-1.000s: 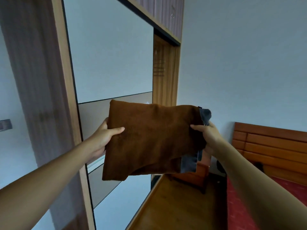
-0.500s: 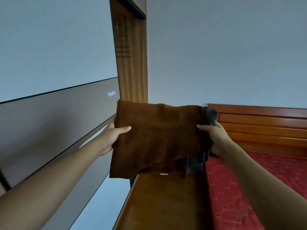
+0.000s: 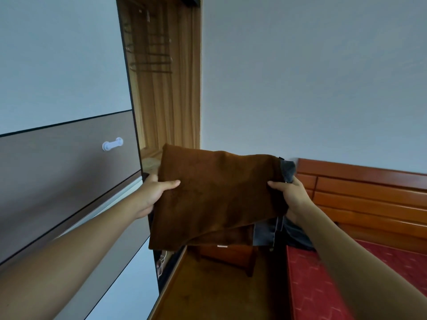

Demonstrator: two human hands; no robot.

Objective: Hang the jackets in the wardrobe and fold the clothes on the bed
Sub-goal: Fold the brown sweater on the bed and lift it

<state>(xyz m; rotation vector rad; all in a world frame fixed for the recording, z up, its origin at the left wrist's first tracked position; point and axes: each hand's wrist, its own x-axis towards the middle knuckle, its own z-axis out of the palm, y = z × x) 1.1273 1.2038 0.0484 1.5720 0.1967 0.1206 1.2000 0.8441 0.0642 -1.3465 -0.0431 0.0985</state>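
I've got a folded stack held up in both hands in front of the open wardrobe [image 3: 161,88]: a brown folded garment [image 3: 215,192] on top, a grey denim piece [image 3: 287,168] under it, poking out at the right edge and hanging below. The stack is held level and flat between the hands, I'd say so the folds don't slump apart while it's carried to a shelf.

Left hand [image 3: 152,195] clamps the stack's left edge. Its thumb [image 3: 169,184] lies pressed on top of the brown cloth; the other fingers are underneath, hidden, so I can't tell how they sit. Right hand [image 3: 290,192] grips the right edge the same way, thumb on top pinching both brown and denim layers, remaining fingers curled behind the fabric. Both hands are closed on cloth, none spread.

The stack sits between the sliding door [image 3: 69,158], with its white handle [image 3: 112,143], and the bed [image 3: 369,273] with its red cover and wooden headboard [image 3: 358,192]. Its far edge is just at the wardrobe opening, where empty hangers [image 3: 150,63] show up top. Lower denim corner droops loose, could snag going in. Judging by this, folding of these pieces is done, stowing not yet.
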